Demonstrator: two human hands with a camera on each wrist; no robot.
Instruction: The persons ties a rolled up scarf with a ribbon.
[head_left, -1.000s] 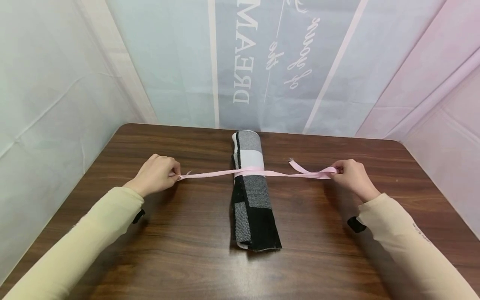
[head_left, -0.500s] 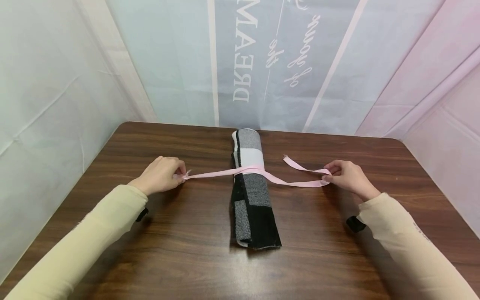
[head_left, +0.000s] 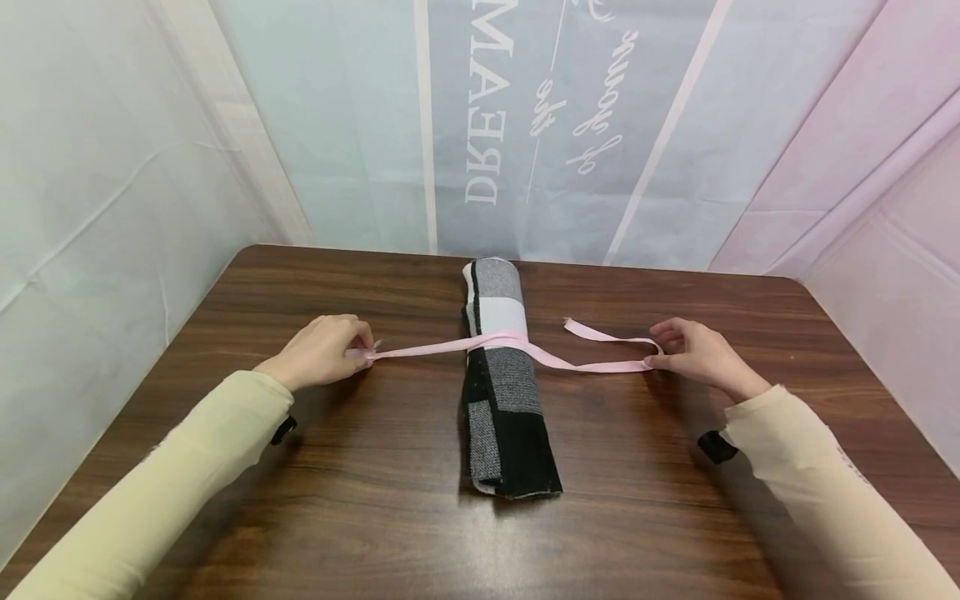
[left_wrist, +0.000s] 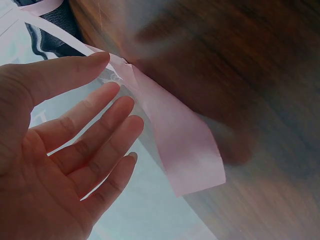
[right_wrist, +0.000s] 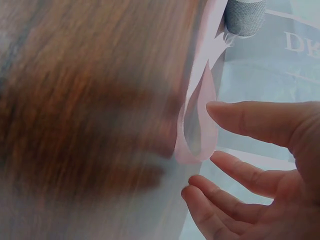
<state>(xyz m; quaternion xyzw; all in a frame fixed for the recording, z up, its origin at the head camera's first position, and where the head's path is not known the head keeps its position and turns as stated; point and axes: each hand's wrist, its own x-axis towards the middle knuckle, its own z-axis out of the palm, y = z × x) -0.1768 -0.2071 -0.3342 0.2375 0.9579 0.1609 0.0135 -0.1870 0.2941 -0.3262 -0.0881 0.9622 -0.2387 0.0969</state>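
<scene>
A rolled black, grey and white checked cloth lies lengthwise on the table, with a pink ribbon wrapped across its middle. My left hand is beside the ribbon's left end. In the left wrist view, thumb and fingers are apart, and the loose ribbon end lies just beyond the fingertips. At the other side, my right hand is next to the bend where the ribbon doubles back. The right wrist view shows this ribbon loop close to the parted thumb and forefinger, not pinched.
The brown wood-grain table carries the roll and ribbon. A light printed backdrop stands along its far edge, and pale cloth walls hang at both sides. A black band is under the right sleeve.
The right part of the ribbon has slackened from nearly straight into a curve. My left hand has shifted a little toward the roll. The fingers of both hands have loosened off the ribbon.
</scene>
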